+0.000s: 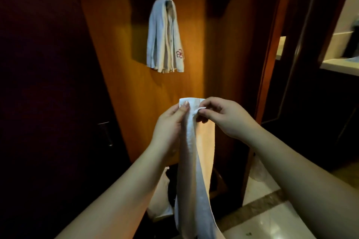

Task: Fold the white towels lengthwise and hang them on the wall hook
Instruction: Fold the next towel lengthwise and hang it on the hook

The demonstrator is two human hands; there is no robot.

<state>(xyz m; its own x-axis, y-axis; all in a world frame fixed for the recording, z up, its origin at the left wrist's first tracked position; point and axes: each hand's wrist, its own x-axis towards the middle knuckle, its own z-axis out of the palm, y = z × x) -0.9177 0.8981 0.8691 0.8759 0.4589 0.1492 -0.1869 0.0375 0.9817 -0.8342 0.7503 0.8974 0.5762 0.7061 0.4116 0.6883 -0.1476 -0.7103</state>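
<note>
The left hand (171,122) grips the top edge of a white towel (196,161) with its thumb pressed flat on the cloth and fingers curled behind it, while the right hand (219,116) pinches the adjacent top corner between thumb and fingertips, the two hands close together. The towel hangs downward from both hands in a long narrow strip, in front of the wooden wall panel (124,83). Above and well apart, a bundle of hung towels (165,37) drapes from a point high on the panel, the outermost bearing a red flower emblem (179,53); the hook itself is hidden by the cloth.
</note>
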